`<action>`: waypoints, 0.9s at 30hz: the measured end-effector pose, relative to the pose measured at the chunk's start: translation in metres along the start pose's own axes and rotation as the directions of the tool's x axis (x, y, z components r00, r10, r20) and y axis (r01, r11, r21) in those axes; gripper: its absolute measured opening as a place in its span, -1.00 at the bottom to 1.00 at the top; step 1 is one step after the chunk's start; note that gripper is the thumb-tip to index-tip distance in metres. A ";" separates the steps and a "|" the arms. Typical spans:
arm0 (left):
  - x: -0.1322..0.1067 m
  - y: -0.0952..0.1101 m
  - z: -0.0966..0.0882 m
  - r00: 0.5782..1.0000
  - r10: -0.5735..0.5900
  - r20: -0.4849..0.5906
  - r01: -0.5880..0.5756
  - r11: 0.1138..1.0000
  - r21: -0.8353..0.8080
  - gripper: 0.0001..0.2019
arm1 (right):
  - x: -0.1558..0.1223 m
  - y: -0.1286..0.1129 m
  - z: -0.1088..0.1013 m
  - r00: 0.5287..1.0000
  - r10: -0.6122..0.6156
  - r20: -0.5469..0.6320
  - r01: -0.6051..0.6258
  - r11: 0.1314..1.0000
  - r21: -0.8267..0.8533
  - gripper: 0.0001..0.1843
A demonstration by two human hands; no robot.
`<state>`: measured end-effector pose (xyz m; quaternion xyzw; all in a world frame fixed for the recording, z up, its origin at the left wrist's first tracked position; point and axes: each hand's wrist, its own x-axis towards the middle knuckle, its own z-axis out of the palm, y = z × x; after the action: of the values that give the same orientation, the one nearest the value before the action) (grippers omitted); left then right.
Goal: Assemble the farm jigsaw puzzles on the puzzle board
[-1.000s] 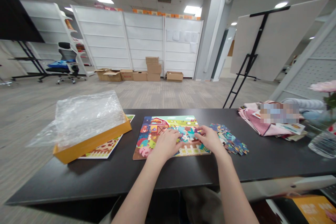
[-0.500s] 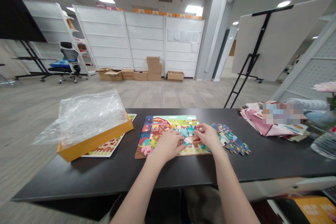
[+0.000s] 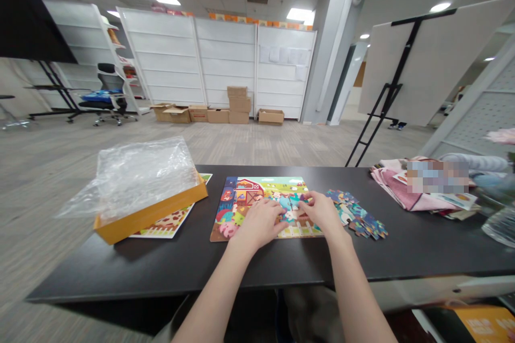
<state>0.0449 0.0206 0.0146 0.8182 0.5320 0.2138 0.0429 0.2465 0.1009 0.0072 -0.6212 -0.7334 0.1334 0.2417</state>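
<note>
A colourful farm jigsaw board (image 3: pixel 241 198) with a red barn lies in the middle of the black table (image 3: pixel 201 262). Both hands rest on its lower right part. My left hand (image 3: pixel 259 221) lies flat on the puzzle with its fingers spread. Just to its right, my right hand (image 3: pixel 319 211) has its fingers curled onto a spot of the picture; whether a piece is under the fingertips is hidden. A heap of loose blue puzzle pieces (image 3: pixel 360 218) lies right of the board, close to my right hand.
A yellow box lid (image 3: pixel 153 214) holding crumpled clear plastic (image 3: pixel 140 171) sits at the left on a printed sheet (image 3: pixel 167 225). Pink cloth (image 3: pixel 402 193) and a glass vase (image 3: pixel 499 225) stand at the right. An easel board (image 3: pixel 426 59) stands behind the table.
The camera view has drifted slightly left, so everything sits a little further right. Both hands stay on the lower right of the puzzle with hardly any movement.
</note>
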 end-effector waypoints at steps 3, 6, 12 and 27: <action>0.000 0.000 0.000 1.000 0.005 0.001 -0.005 1.000 0.006 -0.71 | 0.000 0.000 0.002 1.000 -0.001 -0.014 0.000 0.997 -0.075 -0.74; 0.000 0.000 -0.001 1.000 0.015 -0.002 -0.015 1.000 0.009 -0.71 | -0.001 -0.002 0.002 0.998 -0.042 -0.041 0.037 0.992 -0.120 -0.73; 0.001 -0.001 -0.001 1.000 0.014 -0.007 -0.014 1.000 0.009 -0.72 | -0.006 -0.007 0.003 0.992 -0.129 0.001 0.128 0.987 -0.094 -0.78; 0.001 -0.002 0.000 1.000 0.024 0.003 -0.024 1.000 -0.011 -0.71 | -0.007 -0.010 0.005 0.996 -0.082 0.032 0.084 0.993 -0.081 -0.76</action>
<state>0.0434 0.0226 0.0139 0.8246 0.5209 0.2159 0.0455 0.2358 0.0929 0.0066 -0.5977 -0.7668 0.1018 0.2106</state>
